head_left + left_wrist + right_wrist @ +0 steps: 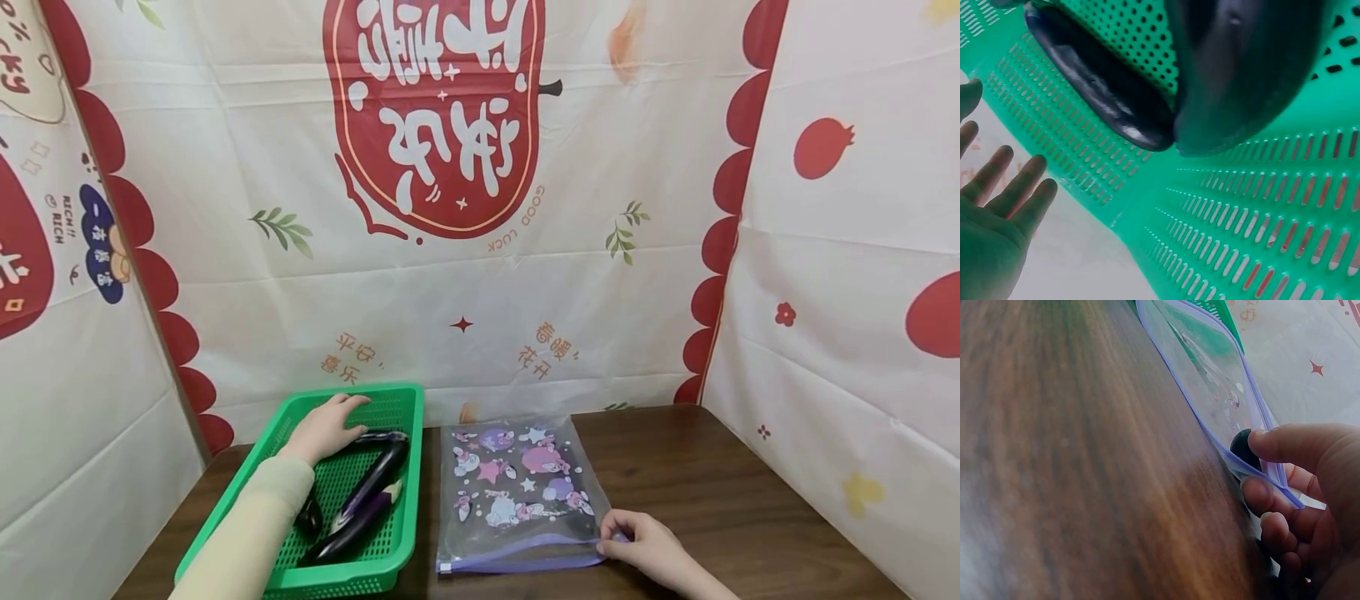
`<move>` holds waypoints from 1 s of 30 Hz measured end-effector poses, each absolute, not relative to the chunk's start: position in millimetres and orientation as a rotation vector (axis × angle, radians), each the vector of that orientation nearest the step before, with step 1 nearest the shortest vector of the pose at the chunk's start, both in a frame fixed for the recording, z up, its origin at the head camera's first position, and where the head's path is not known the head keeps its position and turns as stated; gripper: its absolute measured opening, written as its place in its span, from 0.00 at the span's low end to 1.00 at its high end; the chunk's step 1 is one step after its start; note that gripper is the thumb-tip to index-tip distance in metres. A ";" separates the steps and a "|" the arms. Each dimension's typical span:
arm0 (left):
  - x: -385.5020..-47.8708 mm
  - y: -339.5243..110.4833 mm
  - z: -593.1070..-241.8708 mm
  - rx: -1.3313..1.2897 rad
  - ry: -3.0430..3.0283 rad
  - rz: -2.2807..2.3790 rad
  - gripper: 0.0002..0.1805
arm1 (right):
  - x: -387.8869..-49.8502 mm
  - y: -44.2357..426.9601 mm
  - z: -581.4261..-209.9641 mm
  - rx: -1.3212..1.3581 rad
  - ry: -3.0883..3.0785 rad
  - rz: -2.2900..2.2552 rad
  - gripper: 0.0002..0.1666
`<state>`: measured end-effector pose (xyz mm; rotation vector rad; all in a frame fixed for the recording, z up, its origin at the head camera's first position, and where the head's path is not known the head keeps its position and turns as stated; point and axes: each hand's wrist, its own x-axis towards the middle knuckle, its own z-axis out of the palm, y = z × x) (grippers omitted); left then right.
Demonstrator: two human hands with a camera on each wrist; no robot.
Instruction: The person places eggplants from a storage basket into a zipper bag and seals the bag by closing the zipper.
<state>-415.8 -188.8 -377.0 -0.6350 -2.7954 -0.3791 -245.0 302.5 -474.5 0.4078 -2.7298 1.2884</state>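
Observation:
My left hand (326, 427) is over the back of a green perforated basket (415, 500), fingers extended and relaxed, holding nothing. Several dark purple eggplants (372, 481) lie in this basket, a few partly hidden by my arm. In the left wrist view, the hand (1007, 219) is apart from the nearest eggplant (1100, 81). My right hand (648, 546) pinches the right corner of a clear printed zip bag (487, 472), lying flat with its mouth toward me. The right wrist view shows the bag's purple-edged mouth (1179, 384) parted. A dark rounded shape (1244, 448) beside the thumb is unclear.
Both basket and bag rest on a brown wooden table (660, 467). A printed cloth wall (420, 292) rises right behind them, with side cloths left and right. The bag's white slider (446, 567) is at its left front corner, close to the basket.

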 end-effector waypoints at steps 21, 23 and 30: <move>-425.5 -198.8 -396.0 -0.619 -2.949 -0.330 0.28 | -244.8 304.0 -477.7 0.408 -2.727 1.265 0.10; -425.8 -198.1 -396.1 -0.627 -2.954 -0.317 0.27 | -244.9 303.9 -477.8 0.410 -2.721 1.262 0.10; -421.8 -197.1 -395.3 -0.612 -3.011 -0.303 0.27 | -245.2 303.7 -477.7 0.419 -2.714 1.242 0.10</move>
